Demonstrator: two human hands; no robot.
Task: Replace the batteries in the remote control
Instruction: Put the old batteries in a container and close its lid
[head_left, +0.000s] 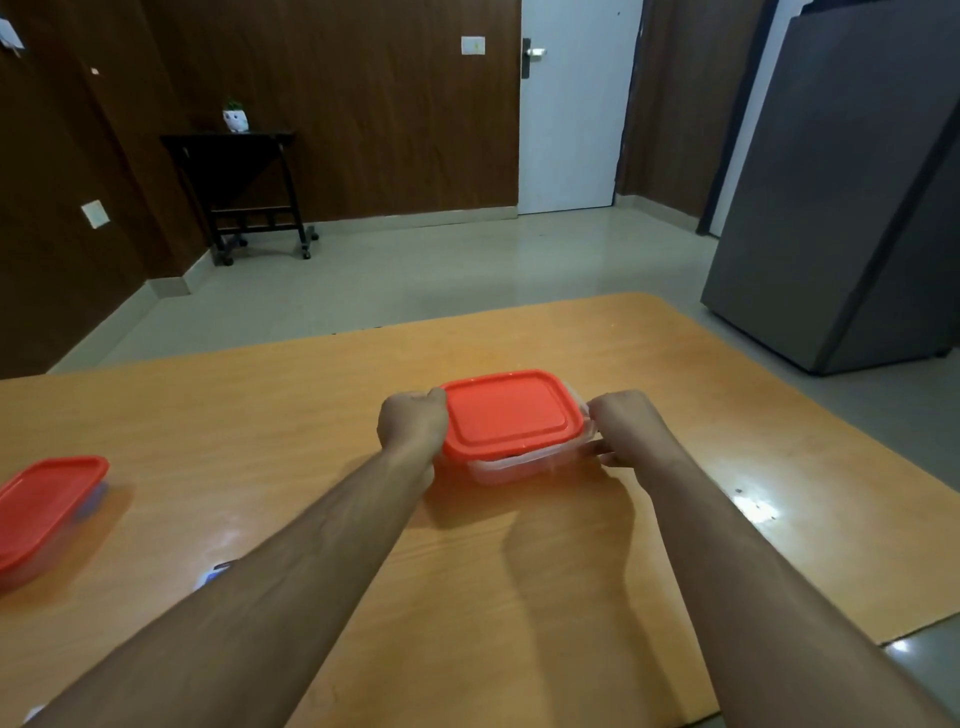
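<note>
A clear plastic box with a red lid (511, 413) stands in the middle of the wooden table (727, 467). My left hand (413, 423) grips its left end with curled fingers. At its right end my right hand (626, 428) holds the box, fingers curled round the rim and the thumb low against the clear wall. Something dark shows faintly through the clear wall under the lid. A small dark and blue object (215, 571) peeks out from behind my left forearm; I cannot tell what it is. No remote control or batteries are plainly visible.
A second clear box with a red lid (47, 506) lies at the table's left edge. Beyond the table are a grey floor, a grey fridge (841, 197) at the right, a white door (571, 114) and a black side table (244, 187) with a small plant pot.
</note>
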